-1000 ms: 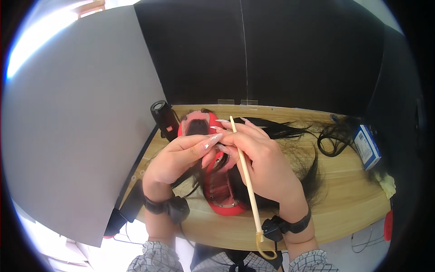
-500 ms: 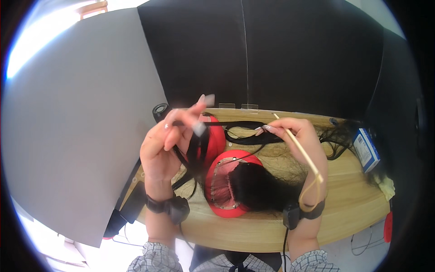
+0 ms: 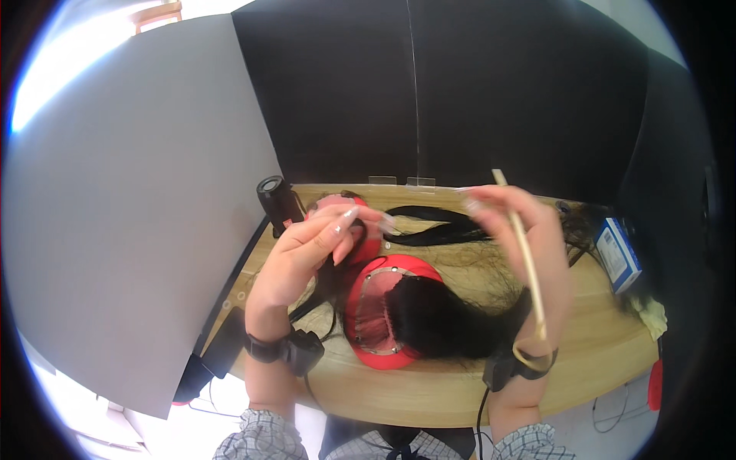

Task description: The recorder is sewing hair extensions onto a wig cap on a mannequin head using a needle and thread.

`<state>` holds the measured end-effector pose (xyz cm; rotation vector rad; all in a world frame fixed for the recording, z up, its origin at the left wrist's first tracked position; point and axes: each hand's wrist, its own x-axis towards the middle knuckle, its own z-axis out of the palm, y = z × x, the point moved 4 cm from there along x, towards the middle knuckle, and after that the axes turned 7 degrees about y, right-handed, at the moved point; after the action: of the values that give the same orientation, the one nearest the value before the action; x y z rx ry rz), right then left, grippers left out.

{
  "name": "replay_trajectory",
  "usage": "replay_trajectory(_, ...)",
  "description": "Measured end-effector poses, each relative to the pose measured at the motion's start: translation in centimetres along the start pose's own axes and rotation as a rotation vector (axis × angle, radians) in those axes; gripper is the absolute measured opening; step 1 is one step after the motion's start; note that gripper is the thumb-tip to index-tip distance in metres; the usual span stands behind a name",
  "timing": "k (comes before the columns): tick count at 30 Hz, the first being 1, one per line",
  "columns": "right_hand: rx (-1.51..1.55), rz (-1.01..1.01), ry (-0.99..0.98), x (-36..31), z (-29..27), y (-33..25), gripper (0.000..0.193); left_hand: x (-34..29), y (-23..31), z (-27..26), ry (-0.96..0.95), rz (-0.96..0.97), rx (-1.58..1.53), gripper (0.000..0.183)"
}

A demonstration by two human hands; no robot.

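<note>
My left hand is raised over the far red cap, its fingertips pinched together around a strand of black hair. To the right, my right hand holds a thin pale wooden stick with a loop at its lower end; motion smears its fingers. Between my forearms lies the near red cap, with pinkish netting inside and small studs round the edge. A thick bundle of black hair spreads from it toward my right wrist. Behind it is a long hank of black hair on the table.
The wooden table has a black cylinder at its far left. On the right are a blue and white box, loose dark hair and a pale yellowish cloth. Dark panels rise behind, a grey panel at left.
The strand stretched between my hands is no longer stretched there. My left hand has dropped slightly, its fingers drawn together. My right hand has moved rightward with the stick, which is now steeper.
</note>
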<state>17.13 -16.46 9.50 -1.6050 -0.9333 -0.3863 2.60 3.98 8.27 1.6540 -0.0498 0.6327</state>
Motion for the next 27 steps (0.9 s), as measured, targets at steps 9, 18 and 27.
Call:
replay_trajectory(9, -0.121, -0.572, -0.030, -2.3, 6.0, -3.6, 0.018, -0.2, -0.6, 1.2, -0.108, -0.063, 0.152, 0.034)
replay_trajectory(18, 0.149, -0.157, -0.072, -0.6, 3.9, -0.3, 0.010, 0.3, 1.1, 0.4, -0.012, 0.360, -0.213, 0.038)
replay_trajectory(27, -0.277, 0.019, -0.051, 0.0, -2.7, 3.1, 0.016, -0.6, 1.3, -0.4, -0.007, 0.323, -0.355, 0.039)
